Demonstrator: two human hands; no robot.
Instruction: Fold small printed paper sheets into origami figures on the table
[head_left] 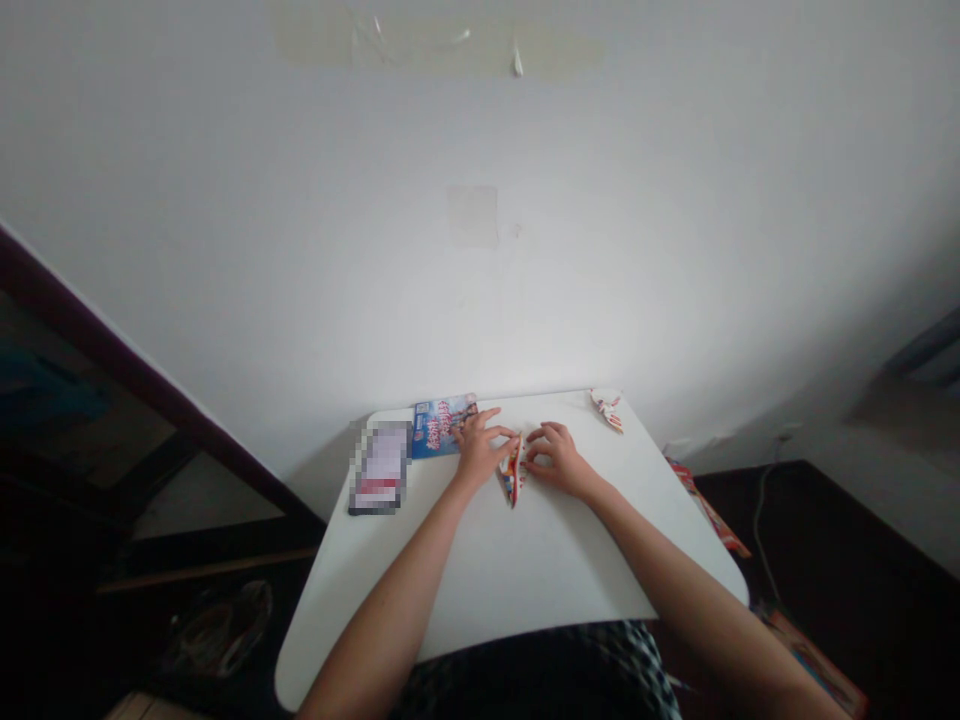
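Observation:
A small folded piece of printed paper (511, 478), white with red, yellow and blue, stands as a narrow pointed shape between my hands, its tip toward me. My left hand (480, 448) has thumb and index finger closed at its upper left edge. The other left fingers reach over the corner of a blue printed booklet (435, 425). On the opposite side, my right hand (559, 462) pinches the paper's right edge with thumb and fingertips. A second folded printed paper (607, 408) lies near the far right corner of the white table (510, 590).
A blurred-out phone-like rectangle (382, 465) lies left of the booklet. The table's far edge meets a white wall (480, 310). Printed sheets (709, 510) are low down beyond the right edge. A clear plastic bag (221, 630) is on the dark floor at left.

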